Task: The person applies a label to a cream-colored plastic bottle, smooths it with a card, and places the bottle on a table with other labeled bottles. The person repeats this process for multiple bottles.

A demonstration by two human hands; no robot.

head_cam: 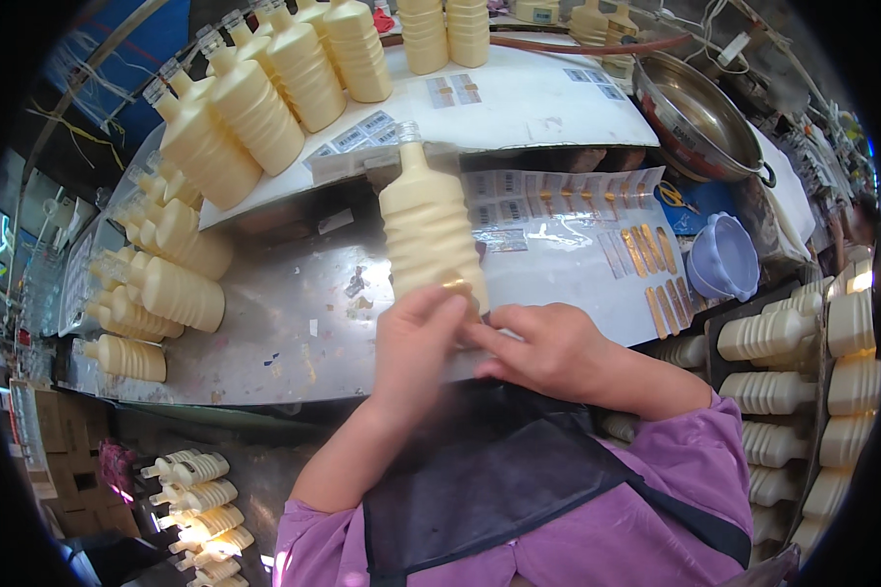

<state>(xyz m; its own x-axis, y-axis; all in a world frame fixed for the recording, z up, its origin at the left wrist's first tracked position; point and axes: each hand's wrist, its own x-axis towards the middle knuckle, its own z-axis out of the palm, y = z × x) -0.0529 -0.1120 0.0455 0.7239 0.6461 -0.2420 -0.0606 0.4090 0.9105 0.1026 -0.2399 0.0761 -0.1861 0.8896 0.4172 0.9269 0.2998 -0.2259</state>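
Note:
A cream-coloured ridged bottle with a clear threaded neck (427,220) lies on the metal worktable (286,293), its neck pointing away from me. My left hand (420,337) is at the bottle's base, fingers bent around a small gold strip (455,283). My right hand (539,345) meets it from the right, its fingertips close to the left fingers; whether it grips anything is hidden. To the right, gold strips (647,249) and clear strips lie in rows on a white sheet. Sheets of printed labels (510,194) lie just behind them.
Several cream bottles (253,110) stand on the white raised shelf (543,110); others lie at the table's left (183,293). At right are a large metal pan (697,114), yellow-handled scissors (672,197), a blue plastic basin (723,257) and racks of bottles (767,392). More bottles lie low at left.

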